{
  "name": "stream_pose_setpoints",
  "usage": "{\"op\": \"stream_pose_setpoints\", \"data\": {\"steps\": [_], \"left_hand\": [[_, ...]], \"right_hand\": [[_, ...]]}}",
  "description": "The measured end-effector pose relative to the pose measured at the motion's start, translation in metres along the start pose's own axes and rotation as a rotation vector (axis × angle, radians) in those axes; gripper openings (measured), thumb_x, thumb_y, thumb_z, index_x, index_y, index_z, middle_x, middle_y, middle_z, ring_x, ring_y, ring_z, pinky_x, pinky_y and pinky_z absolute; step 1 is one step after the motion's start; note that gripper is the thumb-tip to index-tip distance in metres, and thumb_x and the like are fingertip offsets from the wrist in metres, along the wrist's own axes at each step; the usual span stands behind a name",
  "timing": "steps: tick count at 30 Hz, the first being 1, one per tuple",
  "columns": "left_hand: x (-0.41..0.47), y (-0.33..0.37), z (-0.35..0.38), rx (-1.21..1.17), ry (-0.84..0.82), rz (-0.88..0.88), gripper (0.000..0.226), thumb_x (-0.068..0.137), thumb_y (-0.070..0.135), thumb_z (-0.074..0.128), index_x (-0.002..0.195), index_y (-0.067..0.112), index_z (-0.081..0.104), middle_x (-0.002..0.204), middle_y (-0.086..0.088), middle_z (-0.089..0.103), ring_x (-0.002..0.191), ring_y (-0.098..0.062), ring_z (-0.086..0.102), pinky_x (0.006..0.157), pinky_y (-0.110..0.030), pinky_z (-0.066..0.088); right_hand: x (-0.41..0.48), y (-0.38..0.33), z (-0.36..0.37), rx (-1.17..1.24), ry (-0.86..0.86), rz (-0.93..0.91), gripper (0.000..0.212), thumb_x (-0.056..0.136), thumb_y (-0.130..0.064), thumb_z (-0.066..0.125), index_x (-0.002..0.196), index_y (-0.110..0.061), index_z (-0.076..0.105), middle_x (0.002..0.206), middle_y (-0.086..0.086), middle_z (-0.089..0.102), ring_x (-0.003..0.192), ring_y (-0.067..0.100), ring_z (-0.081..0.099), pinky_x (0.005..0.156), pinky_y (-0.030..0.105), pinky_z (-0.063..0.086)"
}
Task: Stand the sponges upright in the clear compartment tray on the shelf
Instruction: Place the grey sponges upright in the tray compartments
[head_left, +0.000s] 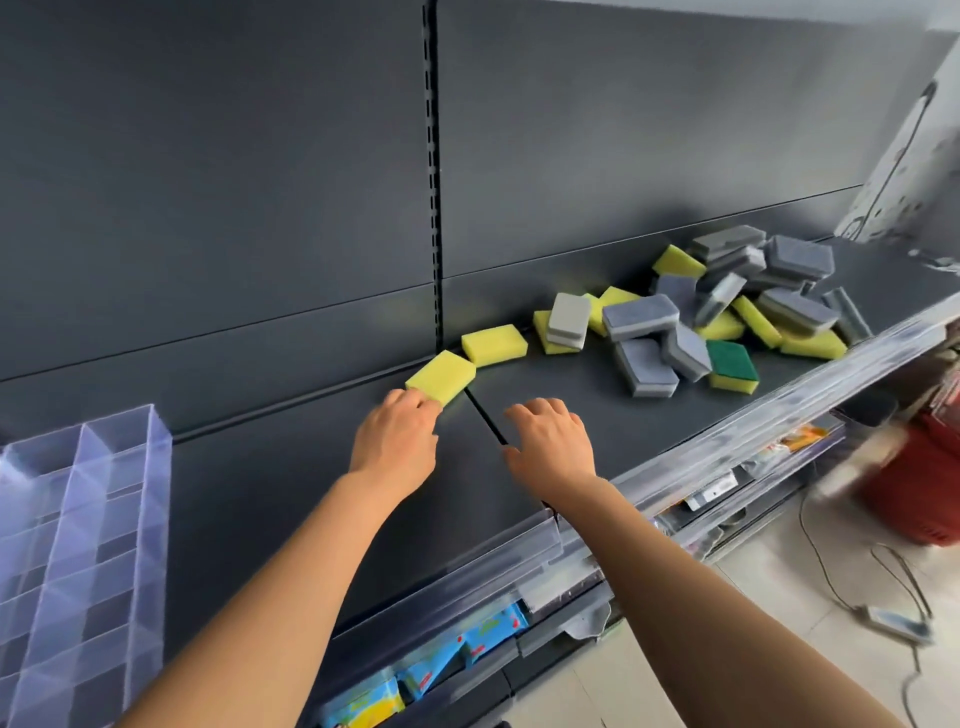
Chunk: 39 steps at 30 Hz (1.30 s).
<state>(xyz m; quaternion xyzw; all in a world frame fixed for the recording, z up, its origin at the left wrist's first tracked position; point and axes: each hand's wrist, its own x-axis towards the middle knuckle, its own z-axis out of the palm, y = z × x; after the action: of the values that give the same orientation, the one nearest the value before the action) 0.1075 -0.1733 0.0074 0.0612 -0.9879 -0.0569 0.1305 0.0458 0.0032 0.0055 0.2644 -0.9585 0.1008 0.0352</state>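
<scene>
Head view: left grip (397, 441) around soft rectangular yellow sponge (441, 375); right grip (553, 441) slack, empty.

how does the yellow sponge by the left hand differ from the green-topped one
The yellow sponge shows a plain yellow face; the green-topped sponge shows a green pad over yellow. The yellow sponge lies apart from the pile; the green-topped sponge rests against grey sponges in it. The left hand has fingers at the yellow sponge; no hand is near the green-topped sponge. Both lie on the shelf, outside the clear tray.
</scene>
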Motion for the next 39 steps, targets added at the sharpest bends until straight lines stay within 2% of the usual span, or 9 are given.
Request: {"op": "stream_pose_setpoints", "data": {"steps": [10, 16, 22, 24, 27, 29, 32, 35, 39], "left_hand": [[0.091, -0.005, 0.039, -0.003, -0.051, -0.116, 0.033, 0.093, 0.027, 0.05, 0.125, 0.018, 0.05, 0.127, -0.005, 0.047, 0.115, -0.026, 0.043, 0.087, -0.037, 0.042], [0.115, -0.012, 0.048, -0.186, -0.174, -0.267, 0.055, 0.091, 0.033, 0.055, 0.139, 0.022, 0.032, 0.131, -0.007, 0.045, 0.117, -0.028, 0.045, 0.084, -0.039, 0.043], [0.123, -0.015, 0.049, -0.304, -0.296, -0.39, 0.07, 0.084, 0.035, 0.064, 0.142, 0.024, 0.028, 0.135, -0.008, 0.046, 0.125, -0.029, 0.039, 0.096, -0.04, 0.037], [0.12, -0.015, 0.05, -0.33, -0.342, -0.436, 0.069, 0.082, 0.038, 0.065, 0.142, 0.029, 0.03, 0.135, -0.007, 0.043, 0.127, -0.029, 0.036, 0.096, -0.039, 0.035], [0.112, -0.01, 0.048, -0.386, -0.371, -0.533, 0.056, 0.077, 0.043, 0.069, 0.126, 0.032, 0.045, 0.116, -0.002, 0.043, 0.115, -0.026, 0.046, 0.08, -0.033, 0.038], [0.105, -0.003, 0.046, -0.407, -0.359, -0.575, 0.047, 0.072, 0.044, 0.073, 0.11, 0.03, 0.048, 0.106, 0.002, 0.04, 0.103, -0.023, 0.049, 0.073, -0.031, 0.037], [0.092, 0.006, 0.042, -0.432, -0.304, -0.628, 0.043, 0.07, 0.043, 0.075, 0.1, 0.029, 0.047, 0.103, 0.002, 0.044, 0.092, -0.019, 0.046, 0.068, -0.031, 0.036], [0.076, 0.014, 0.038, -0.483, -0.217, -0.692, 0.033, 0.074, 0.037, 0.073, 0.098, 0.028, 0.051, 0.101, 0.005, 0.048, 0.09, -0.017, 0.045, 0.066, -0.03, 0.035], [0.05, 0.022, 0.03, -0.644, -0.049, -0.75, 0.016, 0.078, 0.023, 0.071, 0.084, 0.027, 0.057, 0.098, -0.001, 0.061, 0.087, -0.022, 0.055, 0.071, -0.037, 0.05]], "right_hand": [[0.099, 0.03, 0.011, -0.005, -0.032, -0.076, 0.046, 0.091, -0.031, 0.052, 0.134, -0.017, 0.042, 0.136, 0.003, 0.045, 0.128, 0.025, 0.034, 0.099, 0.036, 0.033], [0.144, 0.031, 0.028, 0.029, -0.121, -0.147, 0.051, 0.095, -0.027, 0.045, 0.142, -0.017, 0.031, 0.155, 0.002, 0.022, 0.144, 0.02, 0.014, 0.111, 0.038, 0.022], [0.161, 0.029, 0.036, -0.05, -0.063, -0.156, 0.053, 0.094, -0.031, 0.044, 0.143, -0.018, 0.026, 0.133, 0.005, 0.046, 0.122, 0.028, 0.04, 0.096, 0.039, 0.034], [0.164, 0.029, 0.033, -0.052, -0.131, -0.109, 0.053, 0.092, -0.038, 0.048, 0.136, -0.014, 0.033, 0.126, 0.006, 0.05, 0.117, 0.029, 0.046, 0.093, 0.041, 0.035], [0.169, 0.03, 0.021, -0.013, -0.322, -0.014, 0.035, 0.085, -0.046, 0.054, 0.101, -0.016, 0.051, 0.106, 0.003, 0.059, 0.106, 0.027, 0.056, 0.086, 0.038, 0.036], [0.166, 0.033, 0.016, -0.011, -0.334, 0.005, 0.036, 0.078, -0.052, 0.059, 0.086, -0.017, 0.053, 0.099, 0.002, 0.056, 0.105, 0.025, 0.054, 0.081, 0.034, 0.037], [0.152, 0.036, 0.013, 0.077, -0.31, 0.012, 0.053, 0.069, -0.057, 0.068, 0.101, -0.016, 0.057, 0.108, 0.003, 0.049, 0.107, 0.024, 0.046, 0.081, 0.033, 0.042], [0.136, 0.037, 0.012, 0.244, -0.326, 0.041, 0.055, 0.069, -0.048, 0.074, 0.107, -0.017, 0.047, 0.105, 0.001, 0.056, 0.095, 0.023, 0.055, 0.069, 0.032, 0.043], [0.115, 0.035, 0.009, 0.411, -0.252, -0.008, 0.057, 0.077, -0.04, 0.071, 0.125, -0.025, 0.044, 0.11, 0.001, 0.061, 0.098, 0.024, 0.057, 0.069, 0.03, 0.043]]}}
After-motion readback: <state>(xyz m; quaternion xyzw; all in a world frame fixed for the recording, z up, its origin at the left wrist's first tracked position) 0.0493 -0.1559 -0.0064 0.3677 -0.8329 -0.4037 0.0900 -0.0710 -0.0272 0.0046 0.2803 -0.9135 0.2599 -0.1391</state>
